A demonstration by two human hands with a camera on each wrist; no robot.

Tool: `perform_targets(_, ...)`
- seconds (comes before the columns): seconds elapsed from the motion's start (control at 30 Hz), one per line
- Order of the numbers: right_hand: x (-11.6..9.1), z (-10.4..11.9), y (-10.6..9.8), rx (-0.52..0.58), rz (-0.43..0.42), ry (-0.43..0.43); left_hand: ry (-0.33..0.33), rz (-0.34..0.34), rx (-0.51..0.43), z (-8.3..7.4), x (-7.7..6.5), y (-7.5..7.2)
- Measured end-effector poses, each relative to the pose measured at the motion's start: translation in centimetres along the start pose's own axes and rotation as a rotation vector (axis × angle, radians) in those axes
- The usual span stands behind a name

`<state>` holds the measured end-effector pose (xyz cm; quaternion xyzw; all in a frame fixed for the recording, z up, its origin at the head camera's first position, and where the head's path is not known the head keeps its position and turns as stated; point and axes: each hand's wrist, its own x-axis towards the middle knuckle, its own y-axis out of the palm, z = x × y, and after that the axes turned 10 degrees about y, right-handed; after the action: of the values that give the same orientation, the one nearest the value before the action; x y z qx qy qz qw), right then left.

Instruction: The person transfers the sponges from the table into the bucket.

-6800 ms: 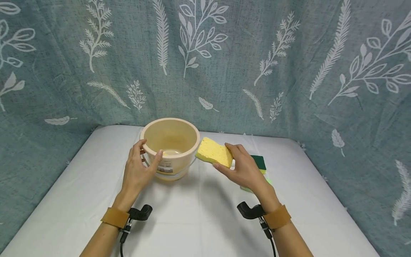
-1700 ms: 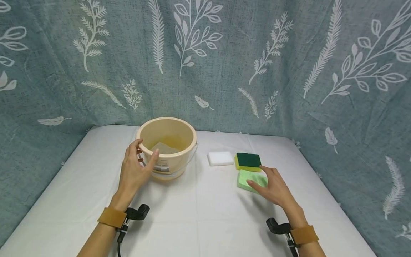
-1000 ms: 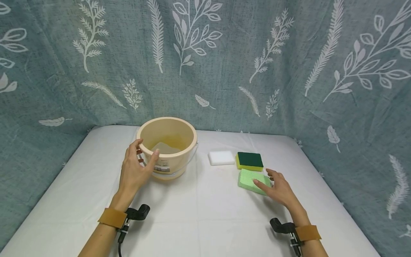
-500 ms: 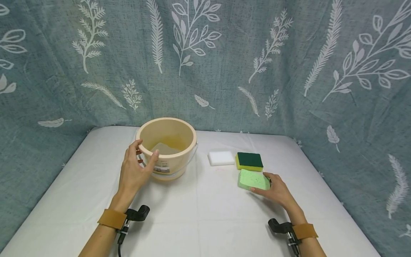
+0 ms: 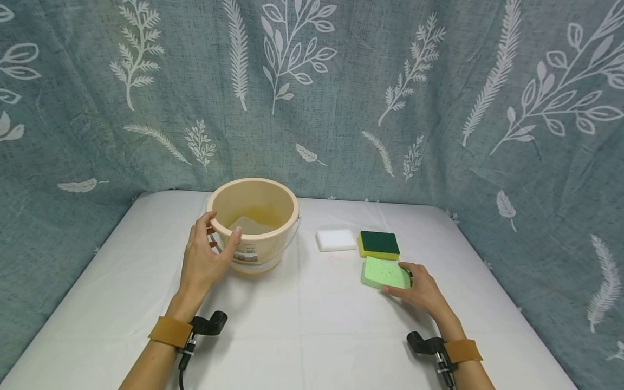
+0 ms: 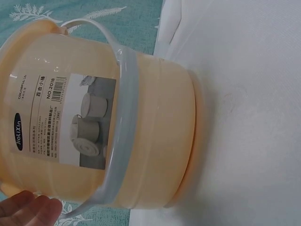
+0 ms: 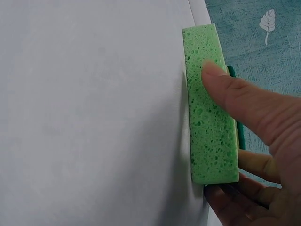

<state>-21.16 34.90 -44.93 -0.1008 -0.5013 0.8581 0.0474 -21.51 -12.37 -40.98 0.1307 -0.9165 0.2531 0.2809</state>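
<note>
In the head view a cream bucket (image 5: 273, 238) with a pale handle and a printed label stands left of centre. My left hand (image 5: 205, 260) holds its near-left rim, thumb in front and fingers at the side. The left wrist view shows some fingertips (image 6: 47, 209) against the bucket wall. My right hand (image 5: 421, 287) pinches a light green sponge (image 5: 385, 272) at its right end. In the right wrist view the thumb presses the sponge's porous long side (image 7: 207, 136), with fingers behind and below it. The sponge lies low over the white cloth.
A dark-green-topped yellow scouring sponge (image 5: 379, 245) lies right behind the green one. To its left is a white sponge block (image 5: 336, 240). Inside the bucket a pale flat piece (image 5: 248, 224) shows. A leaf-patterned curtain (image 5: 312, 108) stands behind the white-covered table (image 5: 317, 336).
The yellow sponge that my right hand held beside the bucket has left that hand. My right hand moved right to the green sponge and closed on it. My left hand stayed at the bucket rim.
</note>
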Motion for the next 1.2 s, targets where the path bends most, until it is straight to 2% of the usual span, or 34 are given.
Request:
perform_targets(0.37, -0.1, 0.5, -0.7, 0.037, 0.004, 0.003, -0.008, 0.006, 0.004, -0.1, 0.1, 0.0)
perform_targets(0.7, -0.3, 2.5, -2.1, 0.066, -0.023, -0.075, -0.008, -0.001, 0.002, 0.0, 0.1, 0.0)
perform_targets(0.97, -0.4, 4.5, -3.0, 0.084, -0.059, -0.169, -0.008, 0.002, -0.005, 0.1, 0.1, 0.0)
perform_targets(1.2, -0.4, 6.3, -3.7, 0.107, -0.068, -0.208, -0.007, 0.0, -0.007, 0.1, 0.2, 0.0)
